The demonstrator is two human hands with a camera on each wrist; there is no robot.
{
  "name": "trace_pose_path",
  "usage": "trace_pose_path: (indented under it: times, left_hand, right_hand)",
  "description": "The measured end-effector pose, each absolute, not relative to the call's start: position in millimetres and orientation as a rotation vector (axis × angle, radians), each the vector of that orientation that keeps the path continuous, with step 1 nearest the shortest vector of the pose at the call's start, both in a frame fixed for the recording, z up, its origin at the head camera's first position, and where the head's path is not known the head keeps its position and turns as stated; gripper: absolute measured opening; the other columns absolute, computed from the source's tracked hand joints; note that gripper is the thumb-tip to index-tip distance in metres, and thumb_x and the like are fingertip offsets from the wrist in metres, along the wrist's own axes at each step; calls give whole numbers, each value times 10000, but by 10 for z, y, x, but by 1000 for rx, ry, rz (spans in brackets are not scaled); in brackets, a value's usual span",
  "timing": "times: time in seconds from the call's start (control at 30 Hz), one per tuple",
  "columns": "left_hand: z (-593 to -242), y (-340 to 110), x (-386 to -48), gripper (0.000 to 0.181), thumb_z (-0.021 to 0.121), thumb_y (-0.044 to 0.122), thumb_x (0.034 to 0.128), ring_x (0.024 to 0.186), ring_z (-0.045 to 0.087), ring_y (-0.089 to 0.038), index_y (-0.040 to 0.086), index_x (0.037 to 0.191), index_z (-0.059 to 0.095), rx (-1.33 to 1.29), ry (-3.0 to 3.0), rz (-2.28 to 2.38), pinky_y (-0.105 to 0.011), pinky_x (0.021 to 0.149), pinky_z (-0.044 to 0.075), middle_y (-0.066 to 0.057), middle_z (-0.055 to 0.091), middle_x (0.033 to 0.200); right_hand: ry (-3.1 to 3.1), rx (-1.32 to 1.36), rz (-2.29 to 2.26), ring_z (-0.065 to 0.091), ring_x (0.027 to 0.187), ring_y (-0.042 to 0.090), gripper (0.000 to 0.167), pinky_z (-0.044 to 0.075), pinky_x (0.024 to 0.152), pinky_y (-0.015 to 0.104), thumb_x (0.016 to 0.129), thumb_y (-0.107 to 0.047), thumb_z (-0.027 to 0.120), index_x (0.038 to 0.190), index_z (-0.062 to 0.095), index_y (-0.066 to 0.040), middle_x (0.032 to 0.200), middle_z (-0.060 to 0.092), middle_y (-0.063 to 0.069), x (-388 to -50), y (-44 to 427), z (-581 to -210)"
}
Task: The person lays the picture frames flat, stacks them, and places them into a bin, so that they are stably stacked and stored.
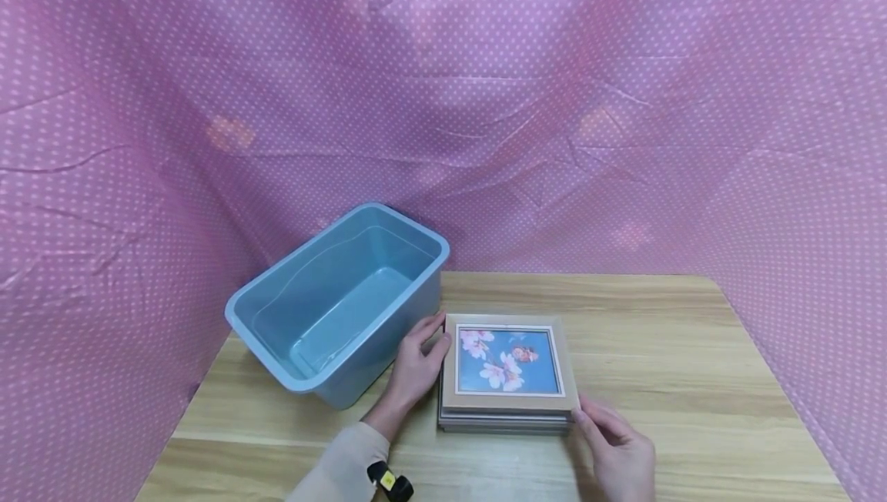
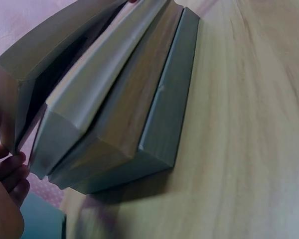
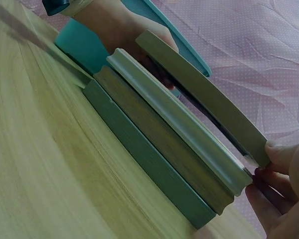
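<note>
A beige picture frame (image 1: 506, 405) with pink blossoms on blue is the top one of a stack of picture frames (image 1: 506, 426) on the table. In the right wrist view a gap shows between this frame (image 3: 204, 94) and the silvery frame (image 3: 179, 119) under it. My right hand (image 1: 617, 448) pinches its near right corner, thumb above and fingers below. At its left edge my left hand (image 1: 416, 367) holds it, with fingers tucked under a corner in the left wrist view. Below the silvery frame lie a brown frame (image 3: 164, 142) and a grey-green one (image 3: 144, 159).
A blue plastic tub (image 1: 336, 298) stands at the left, right behind my left hand, with nothing visible inside. The wooden table (image 1: 665, 356) extends to the right of the stack. Pink dotted cloth (image 1: 513, 117) hangs around the back and sides.
</note>
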State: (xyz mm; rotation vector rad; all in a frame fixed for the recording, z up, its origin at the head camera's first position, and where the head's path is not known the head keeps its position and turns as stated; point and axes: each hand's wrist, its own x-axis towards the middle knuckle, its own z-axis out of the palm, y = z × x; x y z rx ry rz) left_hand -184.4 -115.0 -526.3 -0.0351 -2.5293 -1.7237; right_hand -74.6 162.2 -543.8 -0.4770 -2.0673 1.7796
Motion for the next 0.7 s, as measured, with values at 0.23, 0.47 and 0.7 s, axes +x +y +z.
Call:
trace_pose_path:
  times: [0.23,0.47,0.7]
  left_hand:
    - [-5334,-1158,-1844,498,648,187,1054,1529,471,-451,33,1524,587,-69,-2504,-1693,-636,1273,373,-233,542,1604]
    - [-5376,-1162,-1835,493,627,199,1071,1533,475,-434,57,1540,580,-72,-2505,-1683,-630,1274,375,-223,523,1626]
    - [-5426,-1149,-1821,502,618,194,1079,1550,456,-419,51,1557,559,-82,-2499,-1675,-602,1295,358,-218,488,1655]
  right_hand:
    - [-2070,-445,1733,712,916,-130,143,577,834,58,864,109,821,1002,819,73,926,772,-276,-725,1606,-5491]
    - [-2012,-383,1771,739,961,-83,131,592,866,91,850,189,777,957,803,118,968,804,-209,-723,1604,-5544]
    - [-2021,-336,1788,739,981,-91,104,588,874,86,855,185,779,938,794,124,1004,812,-178,-714,1629,-5541]
